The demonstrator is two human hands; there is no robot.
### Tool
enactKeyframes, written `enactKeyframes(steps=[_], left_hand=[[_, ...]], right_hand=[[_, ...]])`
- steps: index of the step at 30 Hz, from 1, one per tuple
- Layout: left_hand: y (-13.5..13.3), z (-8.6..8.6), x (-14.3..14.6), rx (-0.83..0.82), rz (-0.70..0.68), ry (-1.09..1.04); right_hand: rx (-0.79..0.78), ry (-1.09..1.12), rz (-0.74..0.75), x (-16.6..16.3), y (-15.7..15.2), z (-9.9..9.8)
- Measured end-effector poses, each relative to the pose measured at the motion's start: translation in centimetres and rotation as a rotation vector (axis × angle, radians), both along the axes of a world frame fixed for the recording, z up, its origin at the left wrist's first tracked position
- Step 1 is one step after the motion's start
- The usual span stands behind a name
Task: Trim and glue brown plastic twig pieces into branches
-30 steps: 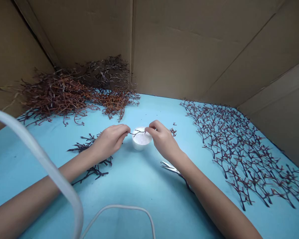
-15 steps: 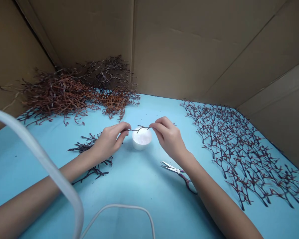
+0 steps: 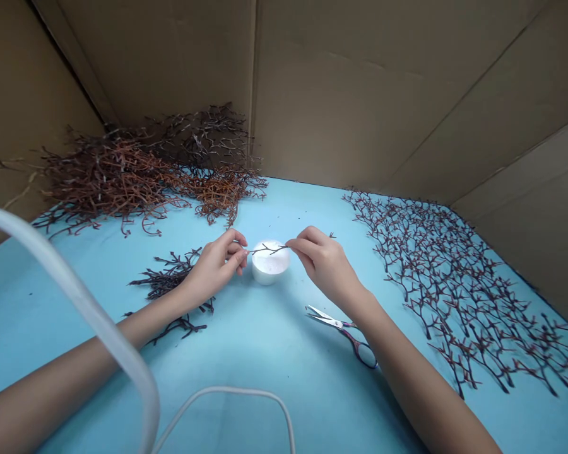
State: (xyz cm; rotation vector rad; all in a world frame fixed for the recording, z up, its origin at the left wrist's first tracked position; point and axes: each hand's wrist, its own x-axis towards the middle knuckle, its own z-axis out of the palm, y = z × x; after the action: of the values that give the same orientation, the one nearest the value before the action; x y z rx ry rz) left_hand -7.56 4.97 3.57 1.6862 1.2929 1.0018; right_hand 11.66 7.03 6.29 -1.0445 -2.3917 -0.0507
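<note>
A thin dark forked twig stretches level between my two hands, over a small white bowl with white contents. My left hand pinches its left end between thumb and fingers. At the other end, the fingertips of my right hand are closed on it. Open-bladed scissors lie below my right hand, their handles close to the forearm. Partly covered by my left wrist and forearm is a small heap of dark twigs.
Brown and reddish branched stems are piled at the back left. Many forked twigs lie spread over the right side of the blue tabletop. Cardboard walls enclose the back and sides. A white tube crosses the left foreground.
My left hand has turned a little, its fingers curling more visibly around the twig's end. The twig has rotated and lowered slightly; my right hand has hardly moved.
</note>
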Motion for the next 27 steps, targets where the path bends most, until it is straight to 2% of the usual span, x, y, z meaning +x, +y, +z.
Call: enactKeyframes(steps=[7,12,17,27], left_hand=[[-0.1,0.1,0.2,0.034,0.009,0.079],[-0.1,0.0,0.2,0.033,0.013,0.119],[-0.1,0.0,0.1,0.032,0.017,0.131],[-0.1,0.3,0.1,0.067,0.032,0.064]], right_hand=[[0.062,-0.045,-0.036,-0.6,-0.1,-0.1],[-0.018,-0.086,-0.079,-1.1,-0.3,-0.1],[-0.005,-0.146,-0.06,-1.2,-0.3,-0.5],[0.067,0.092,-0.006,-0.6,-0.2,0.7]])
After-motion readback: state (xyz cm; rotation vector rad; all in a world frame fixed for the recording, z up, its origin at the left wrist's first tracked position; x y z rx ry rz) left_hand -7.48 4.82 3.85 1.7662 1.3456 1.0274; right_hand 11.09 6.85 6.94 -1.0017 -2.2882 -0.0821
